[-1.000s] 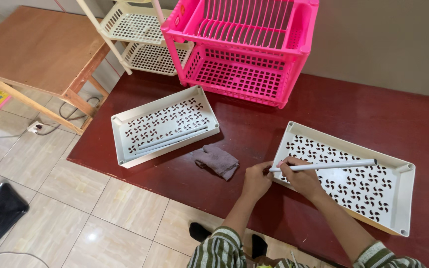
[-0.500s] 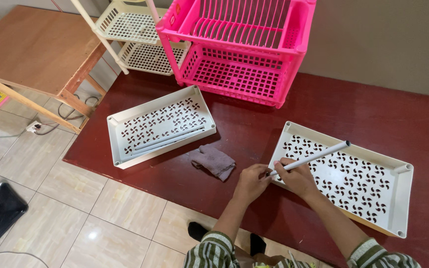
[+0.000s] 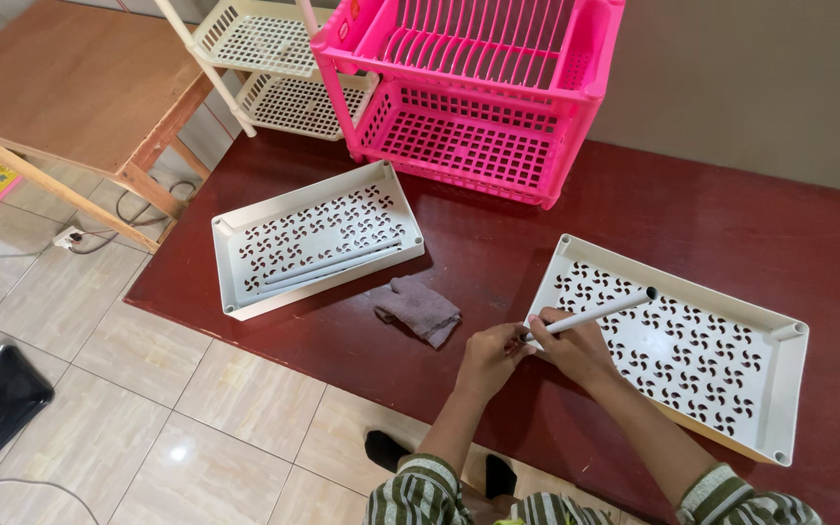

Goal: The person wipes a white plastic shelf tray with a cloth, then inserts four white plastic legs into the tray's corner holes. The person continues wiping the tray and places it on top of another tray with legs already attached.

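1. The right hand (image 3: 568,347) holds a thin white tube (image 3: 590,314) in a closed grip near its lower end; the tube slants up and away over the tray, its open far end above the tray's perforated floor.
2. The left hand (image 3: 488,358) sits just beside the right one, its fingers curled at the tube's lower end by the tray's near left corner; whether they pinch the tube or only touch it, I cannot tell.
3. The white perforated tray (image 3: 785,374) lies flat at the near right part of the dark red surface (image 3: 731,224), skewed to the edge, with one corner reaching the near edge.
4. A second white tray (image 3: 235,233) lies toward the left edge of the surface, well apart from the hands, with more white tubes (image 3: 332,267) lying in it.
5. A crumpled grey cloth (image 3: 420,309) lies on the surface between the two trays, near the left hand.
6. A pink plastic rack (image 3: 478,87) stands at the far edge of the surface.
7. A cream rack (image 3: 264,58) stands behind the far left corner, beside a wooden table (image 3: 70,83).
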